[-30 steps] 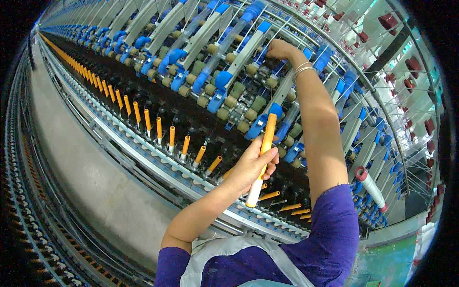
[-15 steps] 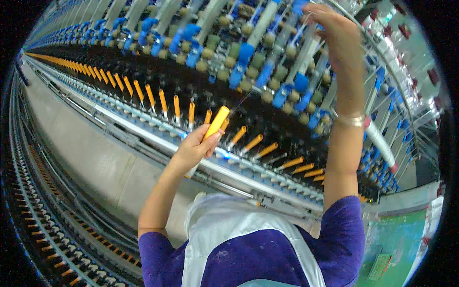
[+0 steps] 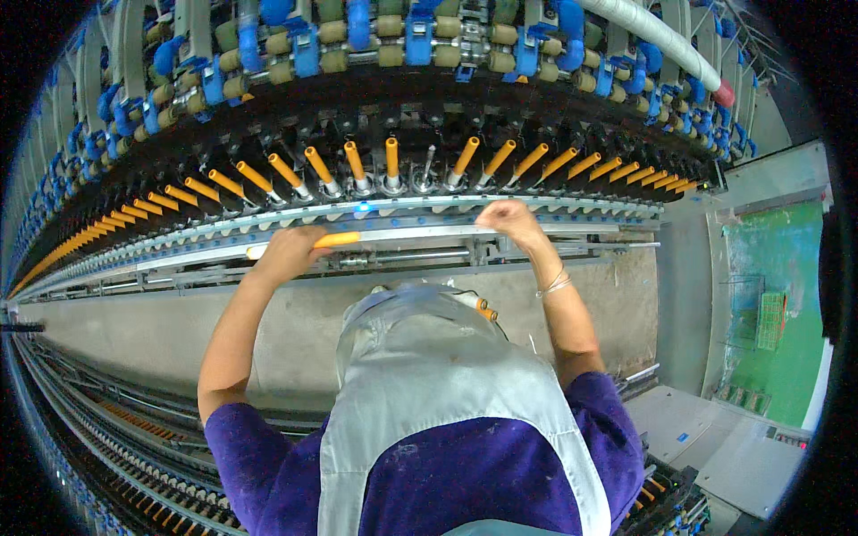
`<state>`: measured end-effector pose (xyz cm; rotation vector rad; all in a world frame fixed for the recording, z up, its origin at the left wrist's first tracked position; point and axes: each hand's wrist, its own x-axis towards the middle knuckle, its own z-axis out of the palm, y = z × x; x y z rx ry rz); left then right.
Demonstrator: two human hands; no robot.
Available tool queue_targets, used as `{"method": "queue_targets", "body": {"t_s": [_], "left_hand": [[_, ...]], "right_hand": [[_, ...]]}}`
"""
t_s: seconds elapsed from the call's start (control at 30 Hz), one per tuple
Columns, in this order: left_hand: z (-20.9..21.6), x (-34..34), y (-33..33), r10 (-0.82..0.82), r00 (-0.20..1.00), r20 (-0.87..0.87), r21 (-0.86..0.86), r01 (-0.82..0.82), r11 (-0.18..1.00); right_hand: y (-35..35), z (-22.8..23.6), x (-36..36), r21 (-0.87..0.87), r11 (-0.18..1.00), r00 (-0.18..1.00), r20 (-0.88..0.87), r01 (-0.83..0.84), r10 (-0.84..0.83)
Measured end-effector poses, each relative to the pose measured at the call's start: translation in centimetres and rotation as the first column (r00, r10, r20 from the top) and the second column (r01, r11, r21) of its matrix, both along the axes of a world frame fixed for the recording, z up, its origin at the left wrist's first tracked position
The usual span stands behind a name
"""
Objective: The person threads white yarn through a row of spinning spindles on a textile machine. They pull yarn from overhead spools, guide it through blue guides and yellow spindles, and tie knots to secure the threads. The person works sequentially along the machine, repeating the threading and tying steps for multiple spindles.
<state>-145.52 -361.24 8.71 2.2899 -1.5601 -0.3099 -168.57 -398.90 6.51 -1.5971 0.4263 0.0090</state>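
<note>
A yellow bobbin tube (image 3: 338, 239) lies level in my left hand (image 3: 288, 255), whose fingers are wrapped round it, in front of the machine's long rail. A white end sticks out at the hand's other side. My right hand (image 3: 508, 219) is over the same rail, farther right. Its fingers are curled together, and what they hold, if anything, is too small to see. Behind both hands runs a row of upright orange bobbins (image 3: 391, 157) on spindles. One bare spindle (image 3: 430, 163) stands among them, between my hands.
Blue arms and tan rollers (image 3: 418, 40) fill the spinning frame above the bobbins. Two orange tube ends (image 3: 484, 309) poke out beside my grey apron (image 3: 429, 357). A second machine row (image 3: 116, 429) lies behind me at left. Grey floor (image 3: 179, 330) runs between; green floor (image 3: 769, 250) lies right.
My right hand has come down from the rollers to the rail. My left hand has moved left with the bobbin, which now lies level instead of tilted up. The view has turned.
</note>
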Motion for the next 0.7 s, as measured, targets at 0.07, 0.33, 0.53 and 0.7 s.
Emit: {"method": "queue_targets", "body": {"t_s": [0.07,0.33,0.53,0.7], "left_hand": [[-3.8,1.8,2.9,0.113,0.99,0.084,-0.055,-0.108,0.993],[-18.1,6.4,13.3,0.346,0.103,-0.933,-0.013,-0.967,0.254],[-20.0,8.1,14.7,0.054,-0.049,-0.997,0.056,-0.988,0.147],[-20.5,8.3,13.6,0.227,-0.081,-0.971,0.112,-0.985,0.128]], "right_hand": [[-1.0,-2.9,-1.8,0.012,0.945,0.941,0.091,0.327,-0.327],[6.1,-12.4,5.1,-0.545,0.795,0.925,0.378,0.265,-0.05],[9.6,-9.9,13.3,-0.879,0.422,0.961,-0.271,-0.223,-0.058],[8.9,-11.5,10.6,-0.899,0.407,0.986,0.127,0.16,-0.107]]}}
